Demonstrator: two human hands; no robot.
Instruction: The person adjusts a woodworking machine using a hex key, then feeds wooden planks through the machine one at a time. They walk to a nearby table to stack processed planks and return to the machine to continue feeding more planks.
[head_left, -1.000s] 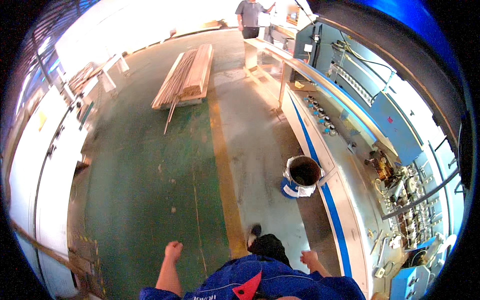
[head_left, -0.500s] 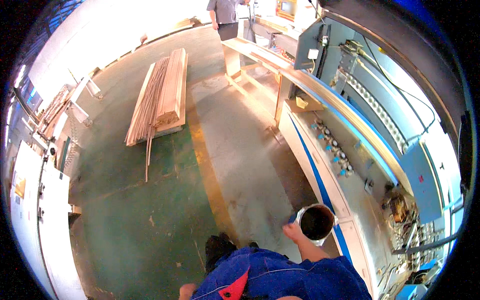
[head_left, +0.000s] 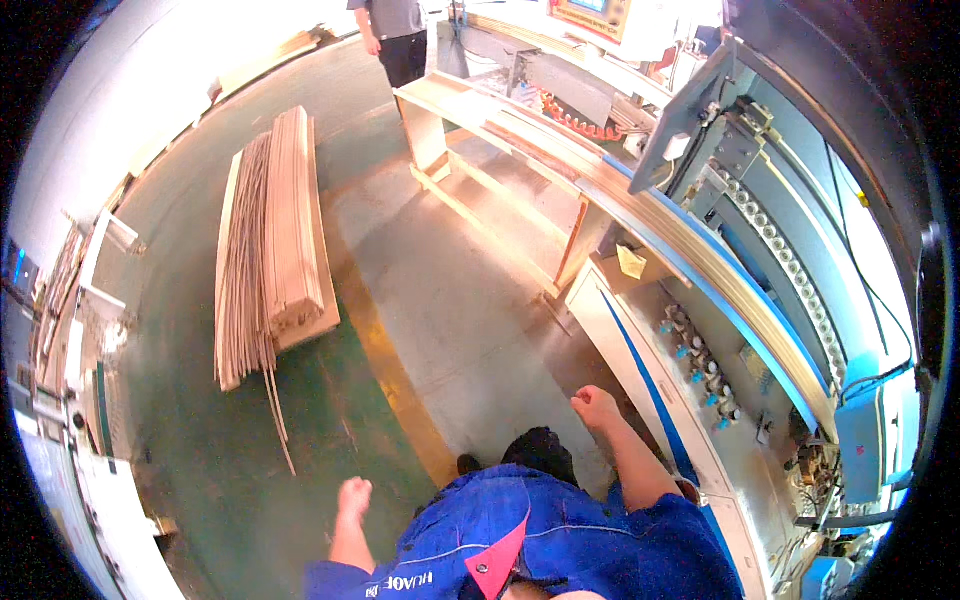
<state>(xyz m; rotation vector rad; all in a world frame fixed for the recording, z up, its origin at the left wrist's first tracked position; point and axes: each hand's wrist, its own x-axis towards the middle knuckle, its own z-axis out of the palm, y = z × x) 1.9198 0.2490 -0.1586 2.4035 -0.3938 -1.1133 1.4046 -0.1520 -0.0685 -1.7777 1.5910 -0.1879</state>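
My left hand (head_left: pixel 353 496) hangs over the green floor in loosely curled fingers, with nothing visible in it. My right hand (head_left: pixel 597 407) is closed over the grey floor beside the white machine base (head_left: pixel 640 375) with its blue stripe, and no object shows in it. Both forearms reach out from blue sleeves. Ahead of the right hand, long wooden strips (head_left: pixel 700 232) lie along the machine's blue rail and onto a wooden stand (head_left: pixel 575 240).
A stack of long boards and thin strips (head_left: pixel 292 250) lies on the floor to the left, two strips jutting toward me. A person (head_left: pixel 395 40) stands at the far end of the stand. An open machine cabinet (head_left: pixel 760 190) lines the right side; white equipment (head_left: pixel 60 490) stands at far left.
The round pot beside my right hand is out of view now. Both hands have come forward into fuller view. My view has shifted closer to the wooden stand and machine.
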